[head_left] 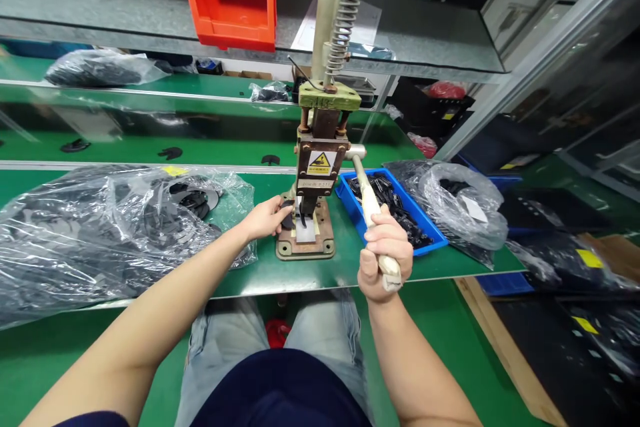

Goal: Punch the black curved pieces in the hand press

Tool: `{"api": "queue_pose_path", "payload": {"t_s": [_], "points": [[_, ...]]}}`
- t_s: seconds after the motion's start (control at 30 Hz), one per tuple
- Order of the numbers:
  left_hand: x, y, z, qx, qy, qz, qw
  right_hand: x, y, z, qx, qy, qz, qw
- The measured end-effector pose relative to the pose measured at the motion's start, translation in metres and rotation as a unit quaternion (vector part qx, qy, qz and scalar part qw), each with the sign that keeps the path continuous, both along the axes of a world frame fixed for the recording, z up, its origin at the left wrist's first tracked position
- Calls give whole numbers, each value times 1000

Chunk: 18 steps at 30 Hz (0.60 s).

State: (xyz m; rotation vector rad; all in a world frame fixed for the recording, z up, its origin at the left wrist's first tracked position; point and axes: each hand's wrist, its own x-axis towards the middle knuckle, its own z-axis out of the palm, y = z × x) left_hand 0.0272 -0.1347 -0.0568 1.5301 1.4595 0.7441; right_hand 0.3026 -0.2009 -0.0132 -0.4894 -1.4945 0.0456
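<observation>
An upright hand press (316, 127) with a coil spring on top stands on the green bench. My right hand (386, 250) is wrapped round its lever (369, 195), whose grip is bound in pale tape and points down towards me. At the left of the press base (305, 248), my left hand (267, 217) pinches a dark curved flat piece (287, 213) between thumb and fingers. One end of that piece reaches under the press head, beside a light metal plate (305, 232). Exactly how it sits under the head is hidden.
Left lies a clear plastic bag (110, 227) of dark flat pieces. Right of the press are a blue tray (435, 240) of small black parts and another plastic bag (460, 200). Behind, a conveyor (215, 140) carries several dark pieces. A red bin (233, 33) sits on the shelf above.
</observation>
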Motion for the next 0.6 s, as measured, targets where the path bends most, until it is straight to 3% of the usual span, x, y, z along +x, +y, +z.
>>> {"api": "queue_pose_path", "payload": {"t_s": [0.17, 0.6], "points": [[4, 5, -2, -29, -62, -11, 998, 1, 1, -1, 5, 0, 1, 1000], [-2, 25, -10, -76, -64, -64, 993, -3, 1, -1, 7, 25, 0, 1000]]}}
